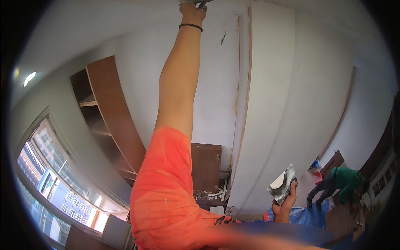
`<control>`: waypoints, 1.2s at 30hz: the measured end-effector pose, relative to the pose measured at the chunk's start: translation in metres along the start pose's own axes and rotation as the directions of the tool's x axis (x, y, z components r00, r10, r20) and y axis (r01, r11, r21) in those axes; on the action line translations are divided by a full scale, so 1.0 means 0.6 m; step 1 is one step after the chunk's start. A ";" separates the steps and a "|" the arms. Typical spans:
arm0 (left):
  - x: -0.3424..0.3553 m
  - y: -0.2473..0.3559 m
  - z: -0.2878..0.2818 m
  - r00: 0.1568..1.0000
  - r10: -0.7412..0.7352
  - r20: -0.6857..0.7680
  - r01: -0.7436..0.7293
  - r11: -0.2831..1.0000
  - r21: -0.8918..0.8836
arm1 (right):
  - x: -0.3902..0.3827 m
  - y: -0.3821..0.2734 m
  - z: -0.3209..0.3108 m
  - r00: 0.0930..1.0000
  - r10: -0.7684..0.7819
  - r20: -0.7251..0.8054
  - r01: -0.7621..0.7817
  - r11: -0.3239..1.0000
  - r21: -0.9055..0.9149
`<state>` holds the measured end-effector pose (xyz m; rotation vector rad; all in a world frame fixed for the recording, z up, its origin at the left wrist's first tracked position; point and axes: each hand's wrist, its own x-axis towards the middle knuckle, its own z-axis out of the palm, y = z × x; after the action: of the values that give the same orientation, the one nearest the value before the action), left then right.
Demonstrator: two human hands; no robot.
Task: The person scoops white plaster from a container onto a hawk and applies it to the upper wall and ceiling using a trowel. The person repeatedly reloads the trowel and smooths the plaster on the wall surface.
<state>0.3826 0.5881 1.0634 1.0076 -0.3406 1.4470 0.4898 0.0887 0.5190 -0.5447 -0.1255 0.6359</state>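
Note:
My left arm, in an orange sleeve with a dark beaded bracelet at the wrist, stretches straight up along the pale wall [216, 100]. At the top edge my left hand [192, 8] is partly cut off, its fingers bent around something. Only a thin, dark flat edge of that thing shows, close to the ceiling. Lower right, my right hand [285, 205] grips a flat putty plate [283, 183], tilted upward. Its face is smeared with white and dark grey. The right forearm is mostly hidden behind blur along the lower edge.
Brown open shelving [112, 104] stands left, beside a window [66, 183]. A brown panel [206, 166] leans low against the wall. A thin dark wire [223, 37] pokes from the wall. At right, a co-worker in green [348, 183] bends near blue sheeting [306, 214].

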 end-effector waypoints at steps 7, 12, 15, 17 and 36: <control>-0.146 0.142 0.086 0.985 0.151 0.084 -0.152 0.988 0.006 | -0.006 -0.015 0.010 0.992 0.102 0.071 -0.101 0.995 -0.008; -0.295 0.270 0.200 0.959 0.280 0.039 -0.281 0.960 0.021 | -0.019 -0.034 0.022 0.981 0.163 0.107 -0.160 0.986 -0.037; -0.382 0.358 0.257 0.925 0.371 0.086 -0.380 0.916 0.126 | -0.015 -0.037 0.026 0.963 0.223 0.155 -0.217 0.975 -0.051; -0.477 0.384 0.318 0.870 0.472 0.147 -0.491 0.856 0.159 | -0.011 -0.038 0.026 0.944 0.258 0.205 -0.251 0.966 -0.059; -1.110 -0.057 -0.010 0.534 -0.342 0.774 -0.383 0.718 0.581 | -0.049 0.013 -0.048 0.779 0.571 0.260 -0.609 0.787 0.098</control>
<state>0.3036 0.1623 0.5560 2.4060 -0.5110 0.9550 0.4701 0.0638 0.4921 -0.3310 -0.0997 1.3207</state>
